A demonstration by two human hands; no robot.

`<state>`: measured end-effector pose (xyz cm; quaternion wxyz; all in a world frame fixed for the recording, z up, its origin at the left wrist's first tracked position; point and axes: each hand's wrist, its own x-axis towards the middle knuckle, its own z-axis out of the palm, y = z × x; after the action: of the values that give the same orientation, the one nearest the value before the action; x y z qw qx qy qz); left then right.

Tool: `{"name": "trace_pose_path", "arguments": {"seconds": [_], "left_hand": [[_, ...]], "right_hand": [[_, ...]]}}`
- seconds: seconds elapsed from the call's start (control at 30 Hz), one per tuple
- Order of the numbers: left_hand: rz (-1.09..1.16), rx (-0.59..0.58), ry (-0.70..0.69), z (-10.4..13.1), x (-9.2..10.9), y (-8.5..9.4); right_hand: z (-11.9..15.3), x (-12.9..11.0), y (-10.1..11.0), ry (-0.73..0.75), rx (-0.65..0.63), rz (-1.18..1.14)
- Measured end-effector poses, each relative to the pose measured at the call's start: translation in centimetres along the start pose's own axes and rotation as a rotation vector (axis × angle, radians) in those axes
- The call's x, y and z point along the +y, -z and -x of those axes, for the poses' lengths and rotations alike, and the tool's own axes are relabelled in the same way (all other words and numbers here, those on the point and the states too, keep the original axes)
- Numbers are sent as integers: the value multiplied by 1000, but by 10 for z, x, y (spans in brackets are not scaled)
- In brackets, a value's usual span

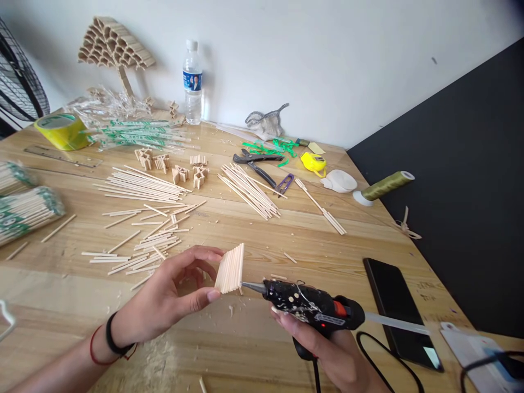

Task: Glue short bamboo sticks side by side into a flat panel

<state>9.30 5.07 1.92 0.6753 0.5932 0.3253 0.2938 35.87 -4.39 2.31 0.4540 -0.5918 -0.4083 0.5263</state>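
Observation:
My left hand (172,292) grips a small panel of wooden sticks (230,268) laid side by side, pinched at its left edge between thumb and fingers. In my right hand (327,346) is a black hot glue gun (307,303) with an orange-red switch and a small red light. Its metal nozzle points left and meets, or nearly meets, the panel's lower right edge. A clear glue stick (397,323) protrudes from the gun's back. Cut stick pieces (151,248) lie scattered on the table beyond my left hand.
Longer stick bundles (249,191), pliers-like cutters (257,161), purple snips (284,185) and a yellow tape measure (313,163) lie farther back. A black phone (399,305) and a cord are at right. A water bottle (192,82) and a stick-built tree (114,49) stand at the wall.

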Motion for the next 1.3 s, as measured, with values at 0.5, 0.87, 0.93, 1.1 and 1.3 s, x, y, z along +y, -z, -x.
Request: {"name": "trace_pose_path", "arguments": {"seconds": [0.5,0.87,0.93,1.1,1.3], "left_hand": [[10,-17,-13,2,0,-1],[22,-15,-18,0,-1,0],[27,-5,-18,0,0,-1],[35,3,-6,1,2,-2],[36,-12,-4,2,1,-2]], "right_hand": [[-5,2,0,49,-24,51],[-6,2,0,71,-27,65],[-6,2,-1,60,-25,75],[-5,-1,-2,29,-19,67],[-6,-5,-5,12,-51,33]]}}
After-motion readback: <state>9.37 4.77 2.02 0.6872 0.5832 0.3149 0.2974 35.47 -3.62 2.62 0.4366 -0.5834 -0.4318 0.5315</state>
